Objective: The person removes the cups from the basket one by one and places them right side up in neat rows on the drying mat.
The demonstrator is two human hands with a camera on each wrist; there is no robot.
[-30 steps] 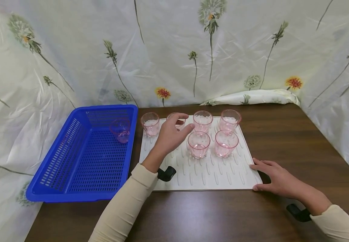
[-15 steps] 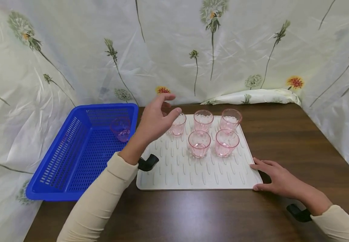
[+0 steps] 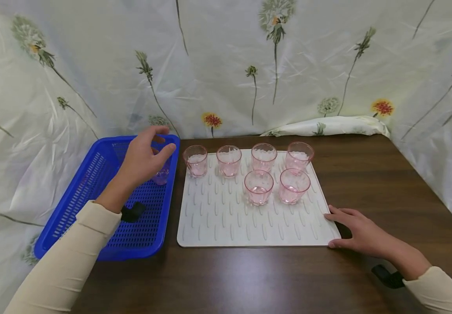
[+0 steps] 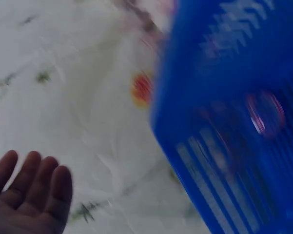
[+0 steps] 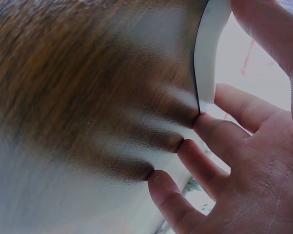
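Note:
My left hand (image 3: 141, 157) hovers over the far right part of a blue plastic basket (image 3: 167, 205), holding nothing, fingers relaxed and thumb apart. Below it, partly hidden by the hand, a pink glass (image 3: 161, 176) lies in the basket; its rim shows blurred in the left wrist view. On the white ridged mat (image 3: 222, 222) stand several pink glasses: a back row ending at the left with one glass (image 3: 196, 162), and two in front, a left one (image 3: 259, 188) and a right one (image 3: 294, 187). My right hand (image 3: 361, 233) touches the mat's near right corner with thumb and fingertips.
The dark wooden table (image 3: 367, 174) carries basket and mat side by side. A flower-printed sheet (image 3: 218, 65) hangs behind and at both sides, with a rolled fold (image 3: 327, 127) along the table's back edge.
My left hand has moved left from above the back-row glasses on the mat to over the basket, uncovering the leftmost glasses. The right hand has stayed at the mat's corner.

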